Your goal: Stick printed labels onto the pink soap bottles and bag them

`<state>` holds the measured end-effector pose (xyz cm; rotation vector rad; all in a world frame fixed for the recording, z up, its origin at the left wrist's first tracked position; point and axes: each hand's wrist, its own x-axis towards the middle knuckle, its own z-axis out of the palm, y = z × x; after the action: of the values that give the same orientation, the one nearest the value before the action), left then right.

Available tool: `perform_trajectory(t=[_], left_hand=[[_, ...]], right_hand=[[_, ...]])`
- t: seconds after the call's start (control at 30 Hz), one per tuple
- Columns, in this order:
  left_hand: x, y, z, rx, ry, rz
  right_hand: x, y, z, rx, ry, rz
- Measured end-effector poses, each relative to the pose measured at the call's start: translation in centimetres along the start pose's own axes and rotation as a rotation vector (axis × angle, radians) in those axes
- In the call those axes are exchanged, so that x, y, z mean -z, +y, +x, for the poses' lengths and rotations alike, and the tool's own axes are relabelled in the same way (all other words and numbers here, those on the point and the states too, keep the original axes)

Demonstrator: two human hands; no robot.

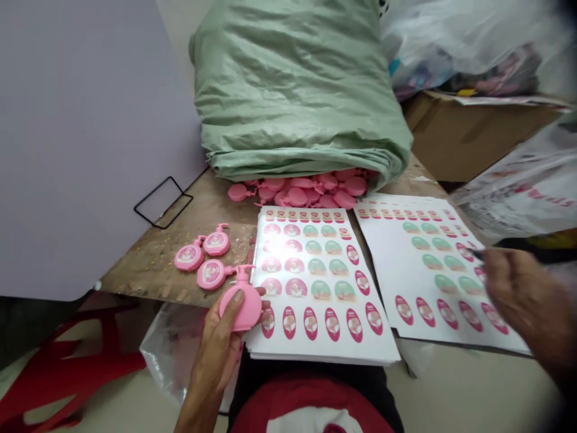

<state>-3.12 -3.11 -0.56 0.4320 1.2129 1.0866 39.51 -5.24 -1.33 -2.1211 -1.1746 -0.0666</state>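
Observation:
My left hand [220, 337] is closed around a pink pump bottle [242, 308] with a plain face, at the near edge of the table. Three pink bottles with round labels, one of them here [211, 274], lie just beyond it. A stack of sticker sheets [324, 352] is in front of me, bearing round, green and oval stickers. Over the right edge of a second sticker stack [387, 258], some of whose stickers are gone, is my right hand [514, 288], blurred, its fingers closed on a thin dark pointed tool [475, 254].
A large green sack [297, 90] stands at the back, with several pink bottles [297, 196] spilling from its mouth. A black wire frame [163, 202] is at the left by a pale panel [90, 138]. A cardboard box [469, 132] and plastic bags stand at the right.

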Motion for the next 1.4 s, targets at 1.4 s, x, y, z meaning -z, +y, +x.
perform_trajectory(t=[1.4], left_hand=[[-2.7, -2.4, 0.5, 0.049, -0.166, -0.168]], right_hand=[[-7.6, -19.1, -12.5, 0.373, -0.607, 0.622]])
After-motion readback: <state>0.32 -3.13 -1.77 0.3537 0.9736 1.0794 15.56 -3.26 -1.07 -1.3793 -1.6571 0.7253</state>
